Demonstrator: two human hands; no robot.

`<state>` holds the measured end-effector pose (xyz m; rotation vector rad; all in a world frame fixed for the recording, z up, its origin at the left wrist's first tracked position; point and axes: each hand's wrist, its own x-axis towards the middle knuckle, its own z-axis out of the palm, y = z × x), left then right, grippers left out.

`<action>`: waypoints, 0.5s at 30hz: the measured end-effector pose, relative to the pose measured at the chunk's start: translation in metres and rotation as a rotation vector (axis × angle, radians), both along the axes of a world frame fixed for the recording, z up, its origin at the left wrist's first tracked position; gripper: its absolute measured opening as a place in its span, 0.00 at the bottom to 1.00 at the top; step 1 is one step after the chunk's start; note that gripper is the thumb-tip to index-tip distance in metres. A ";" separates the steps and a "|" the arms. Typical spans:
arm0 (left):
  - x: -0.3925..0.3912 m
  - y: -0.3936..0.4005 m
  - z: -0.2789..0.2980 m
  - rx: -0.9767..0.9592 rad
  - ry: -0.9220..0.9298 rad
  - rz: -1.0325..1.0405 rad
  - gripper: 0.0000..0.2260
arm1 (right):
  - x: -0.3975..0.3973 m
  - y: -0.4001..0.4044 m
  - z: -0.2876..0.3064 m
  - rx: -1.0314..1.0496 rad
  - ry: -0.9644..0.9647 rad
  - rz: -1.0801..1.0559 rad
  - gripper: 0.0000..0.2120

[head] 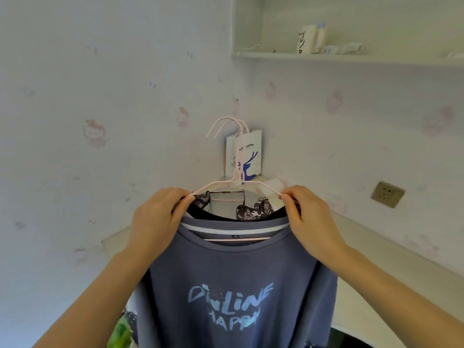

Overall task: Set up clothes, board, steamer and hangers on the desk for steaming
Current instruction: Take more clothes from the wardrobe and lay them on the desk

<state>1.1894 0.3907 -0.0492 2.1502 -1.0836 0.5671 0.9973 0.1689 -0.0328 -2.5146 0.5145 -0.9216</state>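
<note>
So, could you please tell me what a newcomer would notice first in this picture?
A blue T-shirt with pale lettering fills the lower middle, held up by both hands: the left hand and right hand grip the shoulders of the pink hangers. Behind, a coffee bag stands in the wall corner.

Hangers (pixel 232 156) bunched together, hooks above the fingers, shoulder wires running between left hand (pixel 157 219) and right hand (pixel 310 217). T-shirt (pixel 236 292) hangs below the fingers, frontmost; another garment (pixel 253 210) just behind its collar. Paper bag (pixel 247 154) behind the hooks, in the wall corner. Desk (pixel 371 280) below and behind. Shelf (pixel 351 57) above right, socket (pixel 388 194) right of the right fingers.
</note>
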 end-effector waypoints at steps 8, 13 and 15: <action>0.091 -0.068 -0.006 0.051 -0.030 -0.050 0.12 | 0.085 -0.070 -0.022 0.047 0.005 -0.011 0.06; 0.129 -0.108 -0.022 0.054 0.065 -0.062 0.09 | 0.121 -0.103 -0.036 0.047 0.013 -0.015 0.09; 0.145 -0.122 -0.030 0.051 0.079 -0.066 0.11 | 0.132 -0.117 -0.042 0.012 0.051 -0.007 0.10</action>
